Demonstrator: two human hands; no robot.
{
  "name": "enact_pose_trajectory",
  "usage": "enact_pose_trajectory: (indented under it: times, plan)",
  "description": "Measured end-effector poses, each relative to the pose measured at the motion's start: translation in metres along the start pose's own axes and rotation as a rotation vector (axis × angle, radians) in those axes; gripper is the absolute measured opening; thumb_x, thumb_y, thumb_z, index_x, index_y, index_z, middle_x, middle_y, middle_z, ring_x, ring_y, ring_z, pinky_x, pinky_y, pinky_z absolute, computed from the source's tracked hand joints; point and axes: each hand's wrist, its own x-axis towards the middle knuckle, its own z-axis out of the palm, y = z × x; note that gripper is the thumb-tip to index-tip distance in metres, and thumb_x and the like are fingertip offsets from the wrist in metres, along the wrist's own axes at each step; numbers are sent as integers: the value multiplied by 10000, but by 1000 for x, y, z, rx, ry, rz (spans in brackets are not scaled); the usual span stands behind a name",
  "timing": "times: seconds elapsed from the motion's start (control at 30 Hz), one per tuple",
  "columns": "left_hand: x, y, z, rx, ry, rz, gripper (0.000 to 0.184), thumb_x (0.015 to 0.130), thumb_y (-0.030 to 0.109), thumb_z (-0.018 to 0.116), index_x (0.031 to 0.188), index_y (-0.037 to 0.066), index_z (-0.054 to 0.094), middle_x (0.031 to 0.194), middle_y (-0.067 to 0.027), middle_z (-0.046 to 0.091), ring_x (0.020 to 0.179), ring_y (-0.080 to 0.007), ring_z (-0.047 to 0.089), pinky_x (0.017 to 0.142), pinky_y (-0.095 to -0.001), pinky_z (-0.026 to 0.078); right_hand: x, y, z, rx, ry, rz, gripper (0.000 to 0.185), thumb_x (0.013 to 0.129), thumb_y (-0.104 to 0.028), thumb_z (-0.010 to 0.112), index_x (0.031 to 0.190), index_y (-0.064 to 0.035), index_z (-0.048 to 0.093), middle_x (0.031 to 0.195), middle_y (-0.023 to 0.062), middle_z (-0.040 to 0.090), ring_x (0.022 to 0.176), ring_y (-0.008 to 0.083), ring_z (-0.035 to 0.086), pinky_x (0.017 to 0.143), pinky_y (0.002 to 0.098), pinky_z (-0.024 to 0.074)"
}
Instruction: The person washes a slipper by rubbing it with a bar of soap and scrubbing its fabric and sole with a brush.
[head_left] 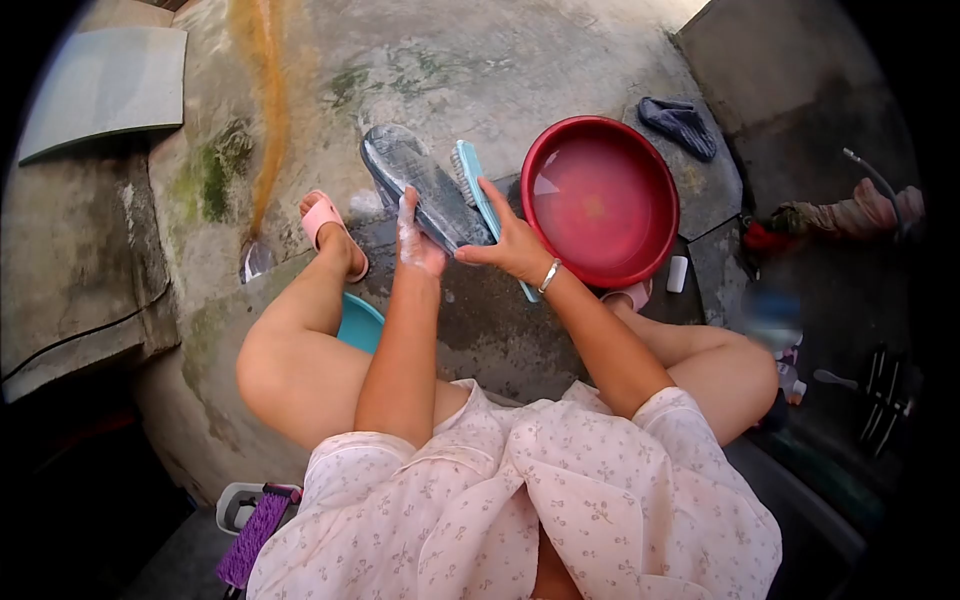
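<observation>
A dark, wet shoe (425,185) with whitish suds on it is held out in front of me, tilted, its far end pointing up and left. My left hand (420,243) grips its left side near the close end, with foam over the fingers and palm. In my right hand (515,243) is a light blue scrub brush (480,195), its white bristles facing the shoe. The right thumb reaches to the shoe's near end. Just right of the brush stands a red basin (672,200) of reddish-looking water.
Another dark shoe (680,127) lies beyond the basin. A small white object (677,274) sits by its near right side. Under my left leg shows a teal basin (360,325). A purple mop head (255,538) is at lower left; a hose (870,170) and cloth are at right.
</observation>
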Motion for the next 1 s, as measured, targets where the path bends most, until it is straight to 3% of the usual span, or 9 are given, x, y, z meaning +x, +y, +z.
enact_pose_trajectory:
  times: [0.1,0.2,0.3,0.4,0.47,0.57,0.6,0.73,1.0]
  plan:
    - [3,1,7,104,21,26,614,819,264,719,1326,30,463,1259,-143,566,1133,-327,568,999,-478,465,3,1,4,4,-6,-40,1149,644,-474,848,1518,-80,214,1392,279,466,1291,360,483,1037,371,393]
    - [21,2,-2,185,122,134,614,803,239,737,1315,34,468,1192,-120,574,1081,-300,580,944,-452,495,-4,-15,-4,-242,-100,164,950,790,-456,749,1511,-94,249,1372,301,477,1282,392,484,1027,390,402]
    - [32,3,6,285,213,267,549,793,171,743,1271,38,509,1096,-86,591,1002,-262,597,886,-419,513,-33,-12,0,-155,-69,87,546,987,-283,514,1489,-173,328,1174,332,583,1132,457,557,949,431,453]
    - [40,-15,13,303,188,356,435,780,54,746,1184,46,586,1014,-45,628,905,-194,613,849,-355,508,-15,2,-2,-192,-50,142,533,1005,-306,497,1499,-199,327,1189,297,601,1131,386,602,951,380,448]
    - [54,-25,20,314,173,379,452,767,25,755,1186,40,586,1017,-44,640,885,-182,622,854,-321,487,28,22,-7,-219,-27,222,525,993,-286,483,1483,-166,338,1142,331,596,1073,476,574,910,447,470]
    - [80,-16,31,408,189,436,445,757,28,767,1170,32,599,1013,-41,649,889,-176,624,845,-313,484,46,17,-4,-112,19,211,509,997,-282,467,1475,-153,350,1117,336,598,1051,468,590,895,446,473]
    - [99,-7,19,404,183,449,427,750,28,775,1146,28,615,999,-40,659,884,-166,627,822,-305,493,38,23,3,-95,92,70,509,997,-286,469,1472,-141,356,1138,329,593,1084,454,580,910,423,466]
    - [125,-4,19,404,176,419,408,743,27,779,1123,21,631,991,-48,673,875,-175,641,803,-317,508,53,25,0,18,39,243,500,1000,-267,460,1469,-127,360,1235,300,567,1172,416,550,956,380,437]
    - [189,-19,13,458,201,364,393,732,6,787,1097,37,644,991,-37,673,871,-162,639,828,-312,502,114,79,-11,-40,89,258,498,1003,-274,431,1465,-102,364,1161,310,593,1077,421,598,918,402,457]
